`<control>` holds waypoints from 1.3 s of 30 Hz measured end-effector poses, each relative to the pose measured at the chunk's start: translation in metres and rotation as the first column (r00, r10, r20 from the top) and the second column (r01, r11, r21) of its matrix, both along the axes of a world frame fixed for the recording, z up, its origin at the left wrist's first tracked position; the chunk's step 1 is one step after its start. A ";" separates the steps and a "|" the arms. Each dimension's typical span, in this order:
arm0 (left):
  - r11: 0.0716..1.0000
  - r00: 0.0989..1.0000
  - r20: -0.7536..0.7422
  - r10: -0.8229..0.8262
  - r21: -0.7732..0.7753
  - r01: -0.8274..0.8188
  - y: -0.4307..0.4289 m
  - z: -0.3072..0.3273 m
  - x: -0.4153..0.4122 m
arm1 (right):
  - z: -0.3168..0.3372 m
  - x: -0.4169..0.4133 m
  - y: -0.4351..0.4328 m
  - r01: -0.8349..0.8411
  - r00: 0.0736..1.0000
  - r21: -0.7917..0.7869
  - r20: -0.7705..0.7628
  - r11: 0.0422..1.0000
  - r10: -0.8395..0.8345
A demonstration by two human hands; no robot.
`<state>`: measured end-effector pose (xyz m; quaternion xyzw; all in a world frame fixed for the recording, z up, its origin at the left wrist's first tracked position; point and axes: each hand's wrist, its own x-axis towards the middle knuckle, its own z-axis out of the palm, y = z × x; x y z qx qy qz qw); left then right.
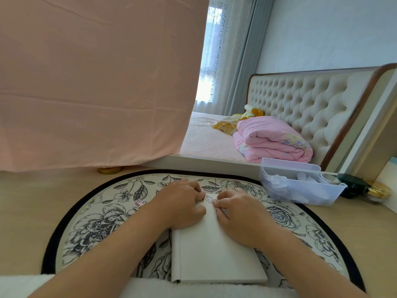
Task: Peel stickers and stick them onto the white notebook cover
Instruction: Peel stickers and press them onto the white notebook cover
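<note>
The white notebook (212, 254) lies closed on the round floral mat (101, 224) in front of me. A small pale sticker (208, 198) sits near the far edge of its cover. My left hand (182, 203) rests on the cover's far left part, fingers curled toward the sticker. My right hand (238, 214) lies on the far right part, its fingertips touching the cover beside the sticker. Whether either hand pinches the sticker is hidden. Another pink sticker (140, 202) lies on the mat to the left.
A clear plastic bin (300, 186) with white bits stands at the back right, with a dark jar (352, 186) and a gold-lidded jar (379, 191) beyond. A pink sheet (96, 82) hangs at the left, a gold lid (109, 169) below it. A bed lies behind.
</note>
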<state>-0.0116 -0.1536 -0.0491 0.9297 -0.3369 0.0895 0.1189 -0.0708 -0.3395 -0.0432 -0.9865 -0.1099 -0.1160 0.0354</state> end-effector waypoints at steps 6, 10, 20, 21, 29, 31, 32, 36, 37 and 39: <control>0.965 0.996 -0.003 0.087 -0.248 -0.085 0.005 -0.010 -0.004 | 0.001 0.002 -0.001 0.006 0.998 0.013 -0.067 1.000 -0.005; 0.966 0.996 0.017 0.091 -0.243 -0.084 0.003 -0.007 -0.007 | 0.004 0.007 0.007 0.016 0.991 -0.080 -0.134 0.997 -0.026; 0.999 0.999 0.010 0.051 -0.017 -0.051 0.007 -0.002 -0.012 | 0.003 0.011 0.011 0.019 0.986 -0.120 -0.163 0.993 -0.038; 0.998 0.998 0.019 0.055 0.032 -0.056 0.007 -0.003 -0.012 | 0.003 0.010 0.011 0.014 0.988 -0.120 -0.152 0.993 -0.033; 0.990 1.000 0.014 0.014 0.141 -0.016 0.007 -0.004 -0.008 | -0.002 -0.002 -0.004 -0.031 0.993 -0.062 -0.116 0.998 0.024; 0.993 1.000 0.014 -0.009 0.115 0.008 0.008 -0.003 -0.008 | -0.002 -0.002 -0.006 -0.038 0.993 -0.045 -0.111 0.998 0.033; 0.996 1.000 0.016 -0.015 0.089 0.014 0.009 -0.003 -0.008 | -0.001 -0.002 -0.006 -0.044 0.993 -0.037 -0.107 0.998 0.039; 0.999 0.999 0.042 -0.029 -0.017 0.029 0.010 -0.004 -0.010 | -0.001 -0.001 -0.009 -0.045 0.995 0.026 -0.090 0.999 0.047; 0.999 0.999 0.040 -0.020 -0.036 0.022 0.009 -0.005 -0.011 | -0.001 -0.002 -0.010 -0.044 0.996 0.046 -0.077 0.998 0.047; 0.998 0.999 0.043 0.000 -0.069 0.003 0.008 -0.006 -0.011 | 0.000 -0.002 -0.012 -0.040 0.997 0.072 -0.063 0.997 0.045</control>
